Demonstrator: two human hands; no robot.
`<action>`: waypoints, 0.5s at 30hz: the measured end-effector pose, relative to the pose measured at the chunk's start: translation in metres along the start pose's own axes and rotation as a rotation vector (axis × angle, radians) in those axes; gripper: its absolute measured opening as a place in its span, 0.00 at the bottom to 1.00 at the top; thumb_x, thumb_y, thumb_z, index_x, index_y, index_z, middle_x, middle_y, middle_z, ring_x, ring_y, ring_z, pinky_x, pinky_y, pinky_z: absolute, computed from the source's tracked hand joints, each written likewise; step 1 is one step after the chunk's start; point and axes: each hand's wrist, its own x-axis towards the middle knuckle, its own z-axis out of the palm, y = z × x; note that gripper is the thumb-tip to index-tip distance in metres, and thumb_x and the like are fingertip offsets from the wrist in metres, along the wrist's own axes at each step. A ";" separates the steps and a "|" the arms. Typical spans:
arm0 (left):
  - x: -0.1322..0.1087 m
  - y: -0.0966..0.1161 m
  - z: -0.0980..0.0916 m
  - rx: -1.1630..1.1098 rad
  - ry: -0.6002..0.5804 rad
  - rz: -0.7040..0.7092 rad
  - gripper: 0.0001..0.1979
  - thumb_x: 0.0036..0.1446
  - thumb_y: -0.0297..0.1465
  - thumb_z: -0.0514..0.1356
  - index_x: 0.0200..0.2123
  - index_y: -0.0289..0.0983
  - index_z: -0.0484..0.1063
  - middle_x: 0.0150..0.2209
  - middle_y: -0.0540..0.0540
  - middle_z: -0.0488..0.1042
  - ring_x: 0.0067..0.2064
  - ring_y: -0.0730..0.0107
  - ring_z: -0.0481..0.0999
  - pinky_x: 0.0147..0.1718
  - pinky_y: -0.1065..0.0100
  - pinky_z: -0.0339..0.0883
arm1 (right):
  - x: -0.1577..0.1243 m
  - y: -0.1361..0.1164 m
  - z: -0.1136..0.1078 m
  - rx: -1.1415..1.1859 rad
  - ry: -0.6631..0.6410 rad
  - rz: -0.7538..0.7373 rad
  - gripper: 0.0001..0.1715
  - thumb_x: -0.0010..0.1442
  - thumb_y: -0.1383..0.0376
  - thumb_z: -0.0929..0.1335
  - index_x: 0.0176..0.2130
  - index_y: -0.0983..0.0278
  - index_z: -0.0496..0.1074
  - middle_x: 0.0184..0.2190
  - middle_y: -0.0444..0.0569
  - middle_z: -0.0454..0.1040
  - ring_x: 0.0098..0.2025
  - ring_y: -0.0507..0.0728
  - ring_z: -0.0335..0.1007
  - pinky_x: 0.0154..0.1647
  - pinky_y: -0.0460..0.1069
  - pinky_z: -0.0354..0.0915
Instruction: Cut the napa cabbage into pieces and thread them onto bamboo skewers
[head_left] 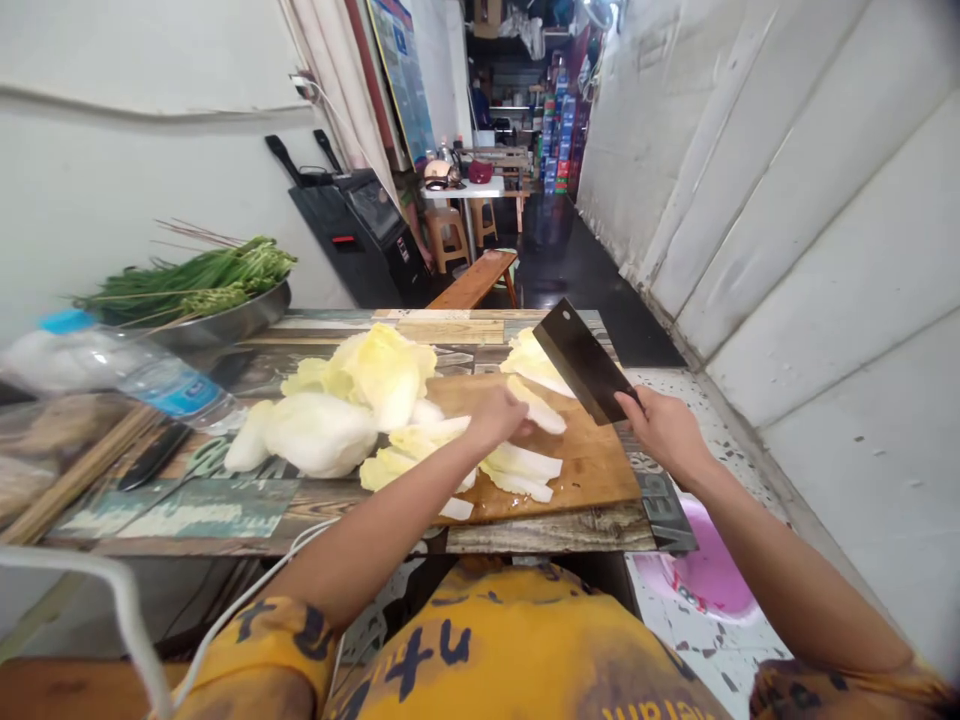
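Note:
My left hand (496, 415) is closed on a pale cabbage leaf (536, 405) lying on the wooden cutting board (592, 465). My right hand (664, 430) grips the handle of a dark cleaver (581, 362), its blade raised and tilted above the board's right side. Cut white cabbage stalks (521, 470) lie on the board below my left hand. A heap of yellow-white cabbage leaves (360, 395) sits to the left of the board on the table (225, 505). More cabbage (529, 358) rests at the far edge of the board.
A metal bowl (232, 320) of green chives (195, 280) stands at the table's far left. A plastic water bottle (161, 385) lies beside it. Scissors (199, 460) and wooden sticks (75, 475) lie at the left. A pink basin (709, 575) sits on the floor at right, near a white wall.

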 end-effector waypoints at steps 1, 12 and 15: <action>-0.004 -0.001 0.002 -0.005 -0.028 0.009 0.09 0.59 0.33 0.54 0.32 0.35 0.69 0.23 0.47 0.76 0.25 0.69 0.77 0.26 0.71 0.68 | -0.003 0.000 -0.002 -0.017 -0.005 -0.004 0.21 0.66 0.56 0.57 0.33 0.64 0.69 0.26 0.52 0.76 0.28 0.59 0.71 0.27 0.48 0.51; -0.011 -0.020 -0.016 0.712 -0.120 0.757 0.10 0.59 0.27 0.54 0.31 0.36 0.75 0.33 0.42 0.74 0.40 0.61 0.72 0.37 0.64 0.63 | -0.020 -0.024 -0.029 -0.222 -0.177 -0.214 0.19 0.67 0.57 0.57 0.35 0.65 0.70 0.27 0.52 0.77 0.29 0.59 0.74 0.25 0.48 0.51; -0.012 -0.025 -0.006 0.718 -0.134 0.726 0.11 0.58 0.25 0.54 0.30 0.34 0.75 0.29 0.42 0.74 0.38 0.60 0.72 0.37 0.64 0.63 | -0.017 -0.036 -0.033 -0.232 -0.221 -0.245 0.21 0.68 0.57 0.56 0.36 0.66 0.70 0.29 0.54 0.78 0.30 0.60 0.74 0.26 0.48 0.54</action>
